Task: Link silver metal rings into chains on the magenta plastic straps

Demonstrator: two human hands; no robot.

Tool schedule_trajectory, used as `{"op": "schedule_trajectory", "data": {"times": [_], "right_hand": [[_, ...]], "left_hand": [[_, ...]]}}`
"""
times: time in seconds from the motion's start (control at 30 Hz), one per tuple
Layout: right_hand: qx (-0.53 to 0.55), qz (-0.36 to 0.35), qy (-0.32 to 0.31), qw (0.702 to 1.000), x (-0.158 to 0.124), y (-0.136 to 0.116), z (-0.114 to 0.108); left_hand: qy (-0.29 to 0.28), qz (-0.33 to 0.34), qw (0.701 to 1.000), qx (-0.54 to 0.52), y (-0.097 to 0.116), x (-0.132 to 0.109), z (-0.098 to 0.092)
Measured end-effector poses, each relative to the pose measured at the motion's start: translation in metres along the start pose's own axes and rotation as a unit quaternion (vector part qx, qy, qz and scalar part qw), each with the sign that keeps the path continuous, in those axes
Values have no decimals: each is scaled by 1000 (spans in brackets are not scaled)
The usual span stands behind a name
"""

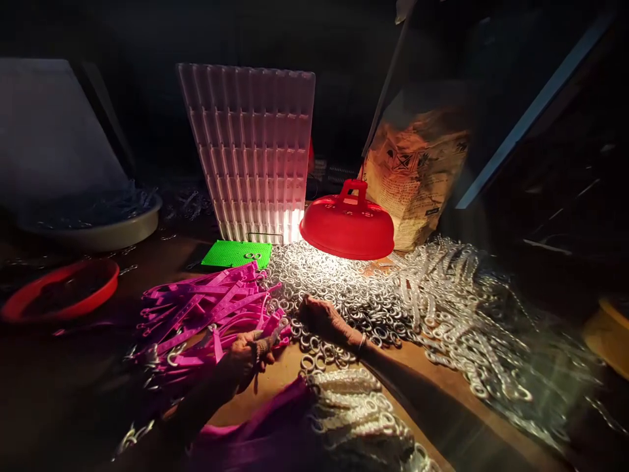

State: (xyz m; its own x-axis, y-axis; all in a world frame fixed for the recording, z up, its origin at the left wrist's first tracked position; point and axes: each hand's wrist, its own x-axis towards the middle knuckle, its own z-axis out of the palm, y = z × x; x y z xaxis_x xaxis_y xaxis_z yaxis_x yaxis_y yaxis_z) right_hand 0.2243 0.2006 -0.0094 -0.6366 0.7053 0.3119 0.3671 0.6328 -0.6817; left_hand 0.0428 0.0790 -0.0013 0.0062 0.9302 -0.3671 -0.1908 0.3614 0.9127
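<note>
My left hand (248,354) is closed around one pink plastic strap from the heap of pink straps (201,308) lying left of centre on the table. My right hand (324,318) reaches forward and rests palm down on a wide pile of small metal rings (344,282), its fingers curled into the rings; what they pinch is hidden. A bangle sits on the right wrist. The red lamp (348,226) shines on the rings just beyond that hand.
A white ribbed tray (250,151) stands upright at the back, a green perforated plate (236,254) before it. A printed bag (417,170) leans at right. Clear plastic strips (466,314) spread right. A red bowl (59,288) and grey basin (93,223) sit left.
</note>
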Motion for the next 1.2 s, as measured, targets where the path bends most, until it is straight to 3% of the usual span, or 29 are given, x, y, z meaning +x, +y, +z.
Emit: {"op": "schedule_trajectory", "data": {"times": [0.1, 0.2, 0.27, 0.43, 0.57, 0.73, 0.87, 0.97, 1.1, 1.2], "right_hand": [[-78, 57, 95, 991, 26, 41, -28], [-129, 97, 120, 980, 55, 68, -39], [-124, 101, 111, 981, 70, 76, -38], [-100, 103, 83, 986, 87, 76, -26], [-74, 86, 75, 991, 83, 67, -33], [-12, 71, 80, 994, 60, 49, -42], [116, 73, 66, 988, 24, 19, -15], [236, 78, 65, 966, -6, -15, 11], [253, 92, 92, 959, -31, -52, 33], [253, 80, 99, 959, -36, -62, 44]], "left_hand": [[-6, 64, 997, 39, -4, 1, -5], [6, 96, 987, 128, -1, -2, -1], [16, 80, 988, 135, 1, -3, 4], [39, 5, 999, 12, -13, 9, 3], [70, -30, 996, -43, -26, 19, -3], [52, -14, 996, -74, -11, 4, 4], [44, 29, 997, -53, 2, -10, 12], [55, 40, 997, -30, 1, -12, 17], [53, 45, 997, -29, -2, -12, 23], [62, 21, 995, -74, 3, -16, 28]]}}
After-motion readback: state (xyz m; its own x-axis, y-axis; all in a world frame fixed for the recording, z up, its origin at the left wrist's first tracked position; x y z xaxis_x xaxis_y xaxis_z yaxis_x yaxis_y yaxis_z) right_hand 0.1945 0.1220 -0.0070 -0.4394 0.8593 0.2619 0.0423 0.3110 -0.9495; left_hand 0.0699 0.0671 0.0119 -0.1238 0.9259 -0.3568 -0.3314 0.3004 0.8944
